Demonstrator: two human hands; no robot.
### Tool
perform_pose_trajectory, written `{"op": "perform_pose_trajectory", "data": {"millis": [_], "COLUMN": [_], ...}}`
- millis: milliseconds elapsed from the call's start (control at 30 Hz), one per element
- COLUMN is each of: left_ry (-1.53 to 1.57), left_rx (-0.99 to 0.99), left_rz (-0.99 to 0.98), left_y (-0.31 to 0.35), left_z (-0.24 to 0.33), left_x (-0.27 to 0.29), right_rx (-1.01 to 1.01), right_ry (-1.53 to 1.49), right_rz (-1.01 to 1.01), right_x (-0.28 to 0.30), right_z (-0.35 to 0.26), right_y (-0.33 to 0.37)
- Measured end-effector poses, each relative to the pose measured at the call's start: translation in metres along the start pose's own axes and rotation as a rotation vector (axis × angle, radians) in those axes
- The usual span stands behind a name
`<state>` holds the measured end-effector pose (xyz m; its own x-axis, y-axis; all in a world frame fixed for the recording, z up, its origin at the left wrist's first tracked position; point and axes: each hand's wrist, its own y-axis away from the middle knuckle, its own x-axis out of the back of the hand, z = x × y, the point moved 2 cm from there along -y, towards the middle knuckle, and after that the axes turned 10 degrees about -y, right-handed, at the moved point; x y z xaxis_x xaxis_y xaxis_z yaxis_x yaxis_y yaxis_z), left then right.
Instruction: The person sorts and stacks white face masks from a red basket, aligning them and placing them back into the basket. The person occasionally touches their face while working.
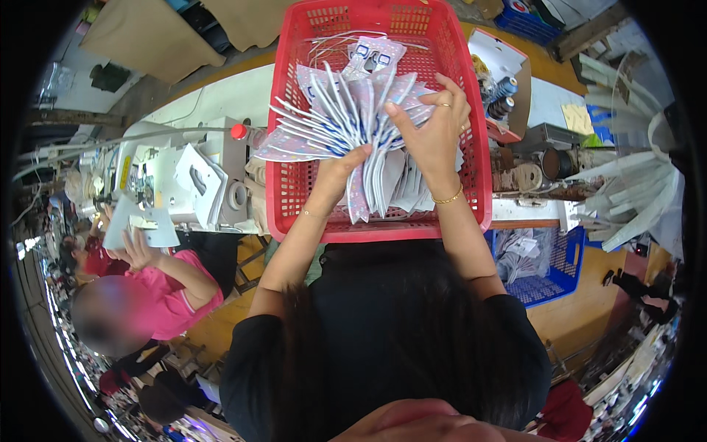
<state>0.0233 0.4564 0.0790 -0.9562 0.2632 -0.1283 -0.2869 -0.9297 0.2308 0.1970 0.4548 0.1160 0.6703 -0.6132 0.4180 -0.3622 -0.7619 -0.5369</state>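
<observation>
Pale lilac, speckled, white-edged fabric pieces (353, 121); red basket (383, 234); blue crate (549, 286); bright pink shirt (177, 295)

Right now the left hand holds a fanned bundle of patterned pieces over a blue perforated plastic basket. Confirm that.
Not quite: the perforated plastic basket is red, not blue, as the head view shows. The left hand does hold the fanned bundle of patterned pieces over it.

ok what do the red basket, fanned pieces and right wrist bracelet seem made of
Red basket: likely hard plastic, slight sheen, by its moulded rows of holes. Fanned pieces: probably layered fabric, matte and printed, by their thick pale edges; paper possible. Bracelet: apparently metal, shiny, by its gold colour.
</observation>
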Motion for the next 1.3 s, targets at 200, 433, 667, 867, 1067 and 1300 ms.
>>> {"op": "perform_pose_trajectory", "data": {"millis": [200,433,667,867,1067,1300], "left_ry": [-0.207,0.027,0.346,0.272,0.318,0.379], "left_rx": [-0.133,-0.051,0.126,0.134,0.134,0.153], "left_rz": [-0.013,-0.034,-0.167,-0.164,-0.201,-0.291], "left_y": [0.002,0.003,0.005,0.012,0.014,0.000], "left_z": [-0.003,-0.003,-0.006,0.000,0.004,0.005], "left_x": [0.001,0.006,0.009,0.010,0.009,0.008], "right_rx": [-0.124,0.086,0.206,0.292,0.292,0.267], "right_ry": [0.004,-0.074,-0.036,-0.042,-0.036,-0.498], "right_rz": [-0.027,0.062,0.096,0.102,0.090,0.113], "right_x": [0.001,0.002,0.004,0.004,0.006,0.004], "right_z": [-0.004,-0.015,-0.033,-0.045,-0.047,-0.020], "right_y": [0.000,-0.001,-0.009,-0.013,-0.012,-0.016]}}
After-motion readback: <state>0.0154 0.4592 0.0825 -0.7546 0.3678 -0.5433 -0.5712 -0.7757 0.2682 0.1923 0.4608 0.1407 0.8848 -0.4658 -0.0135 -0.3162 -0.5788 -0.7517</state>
